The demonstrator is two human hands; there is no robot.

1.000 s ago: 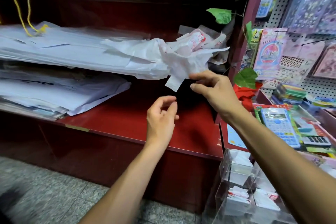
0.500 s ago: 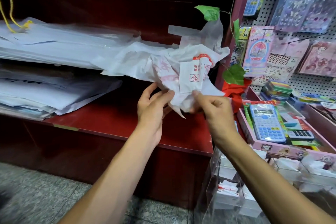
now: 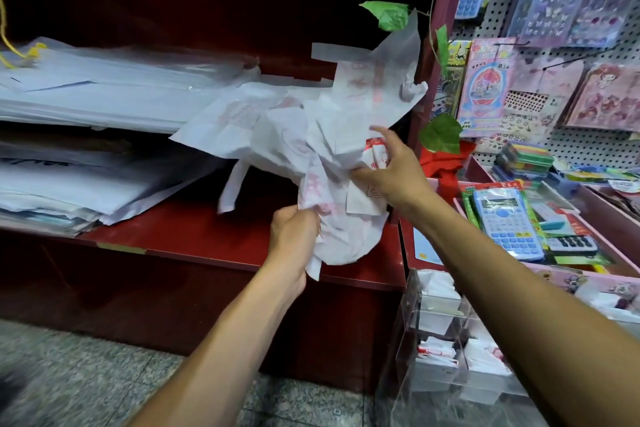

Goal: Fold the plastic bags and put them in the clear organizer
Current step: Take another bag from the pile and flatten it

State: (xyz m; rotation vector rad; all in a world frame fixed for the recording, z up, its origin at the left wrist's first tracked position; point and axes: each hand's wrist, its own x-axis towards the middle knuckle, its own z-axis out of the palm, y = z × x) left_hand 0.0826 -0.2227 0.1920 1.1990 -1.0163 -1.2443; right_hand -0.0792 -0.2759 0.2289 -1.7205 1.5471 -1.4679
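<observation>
Our left hand (image 3: pixel 294 232) has its fingers curled tight round the lower end of a crumpled white bag (image 3: pixel 325 218). Our right hand (image 3: pixel 391 172) pinches the wad higher up, its other fingers spread loose. The bags (image 3: pixel 298 135) hang over the red shelf (image 3: pixel 194 236). We should draw one bag free slowly, shake it flat, then crease it. We count two hands and one clear organizer (image 3: pixel 446 343), low on the right, with folded bags in several compartments. How many bags are in the wad we cannot tell, perhaps several.
</observation>
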